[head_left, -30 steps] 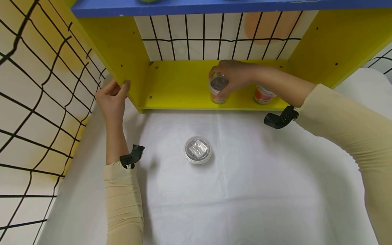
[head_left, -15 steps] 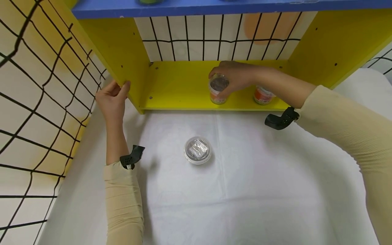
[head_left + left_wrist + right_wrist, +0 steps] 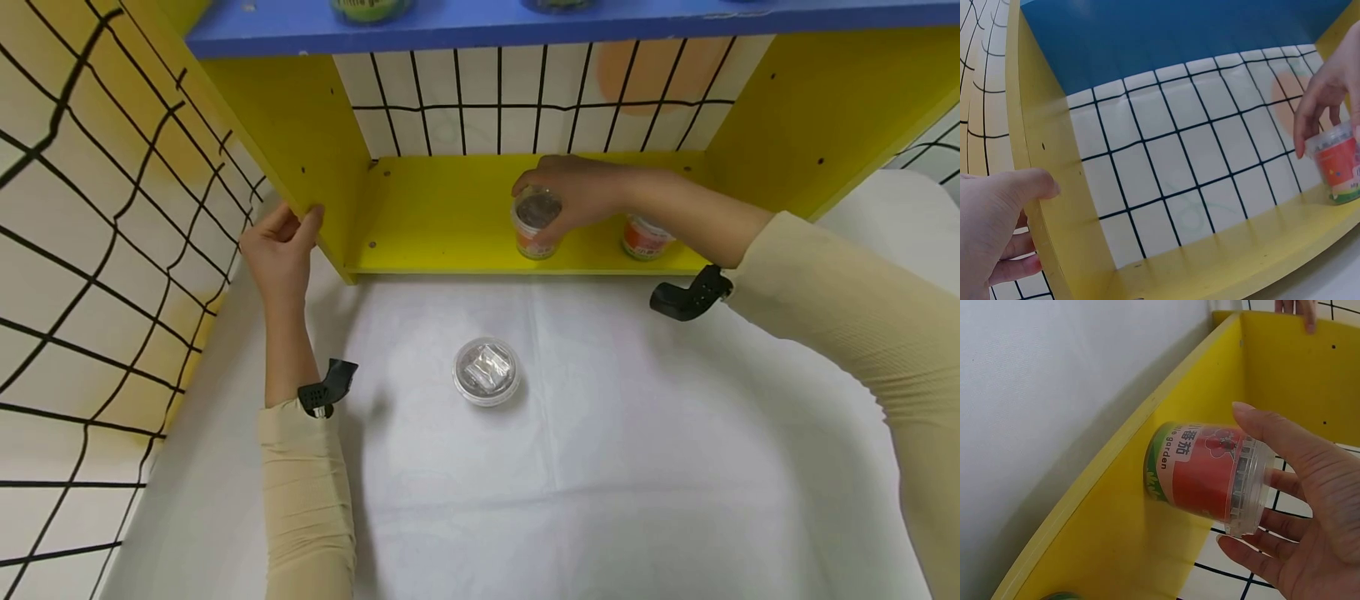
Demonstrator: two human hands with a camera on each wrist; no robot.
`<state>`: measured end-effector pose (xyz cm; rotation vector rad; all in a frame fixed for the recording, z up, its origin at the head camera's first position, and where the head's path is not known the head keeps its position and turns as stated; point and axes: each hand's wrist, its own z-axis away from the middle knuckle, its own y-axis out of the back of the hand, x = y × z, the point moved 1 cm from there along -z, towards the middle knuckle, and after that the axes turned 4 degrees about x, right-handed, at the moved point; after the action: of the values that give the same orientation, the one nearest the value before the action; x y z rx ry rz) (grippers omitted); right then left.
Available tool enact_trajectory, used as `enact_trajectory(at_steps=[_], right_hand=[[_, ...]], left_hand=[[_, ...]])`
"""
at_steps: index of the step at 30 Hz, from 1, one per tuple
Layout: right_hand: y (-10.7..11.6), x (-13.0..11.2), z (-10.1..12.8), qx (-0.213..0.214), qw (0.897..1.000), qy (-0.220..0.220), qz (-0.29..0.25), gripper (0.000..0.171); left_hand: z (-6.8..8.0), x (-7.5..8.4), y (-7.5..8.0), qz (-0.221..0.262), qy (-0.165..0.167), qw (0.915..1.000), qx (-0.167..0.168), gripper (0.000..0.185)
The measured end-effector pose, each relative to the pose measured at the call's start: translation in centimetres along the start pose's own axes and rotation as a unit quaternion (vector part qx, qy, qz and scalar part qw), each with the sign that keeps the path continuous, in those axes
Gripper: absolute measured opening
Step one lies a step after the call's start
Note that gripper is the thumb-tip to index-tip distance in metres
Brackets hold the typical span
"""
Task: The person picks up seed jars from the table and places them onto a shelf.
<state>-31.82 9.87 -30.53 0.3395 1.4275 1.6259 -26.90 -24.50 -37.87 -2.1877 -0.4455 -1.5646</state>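
My right hand holds a clear-lidded plastic cup near its top, thumb on one side and fingers on the other. The cup has a red and green label reading "little garden" and stands upright on the yellow bottom shelf. My left hand grips the front edge of the yellow left side panel, its thumb on the inner face and the other fingers outside. A second red-labelled cup stands to the right on the same shelf, partly under my right forearm. Another lidded cup sits on the white table.
Above, a blue shelf carries several containers, one of them green. Black grid lines cover the wall on the left and behind the unit. The yellow right side panel bounds the shelf. White cloth covers the table.
The head view has tilted slightly, so the unit sits a little lower and more of the upper containers shows. Both hands keep their places on the cup and the side panel.
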Motion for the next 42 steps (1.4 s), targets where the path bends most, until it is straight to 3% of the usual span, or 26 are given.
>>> enact_trajectory(at_steps=[17,23,33,42], right_hand=[[-0.2,0.2,-0.2,-0.001,1.0,0.007,-0.003,0.077],[0.1,0.1,0.1,0.008,1.0,-0.014,0.013,0.08],[0.0,-0.9,1.9,0.084,0.996,0.015,0.032,0.075],[-0.8,-1.8,2.8,0.143,0.989,0.016,0.034,0.081]], left_hand=[[0.3,-0.3,0.1,0.022,0.001,0.9998,0.0,0.029],[0.2,-0.3,0.1,0.016,-0.001,0.9999,0.002,0.03],[0.0,-0.1,0.0,0.006,0.0,1.0,0.0,0.03],[0.0,-0.1,0.0,-0.001,0.0,1.0,0.002,0.031]])
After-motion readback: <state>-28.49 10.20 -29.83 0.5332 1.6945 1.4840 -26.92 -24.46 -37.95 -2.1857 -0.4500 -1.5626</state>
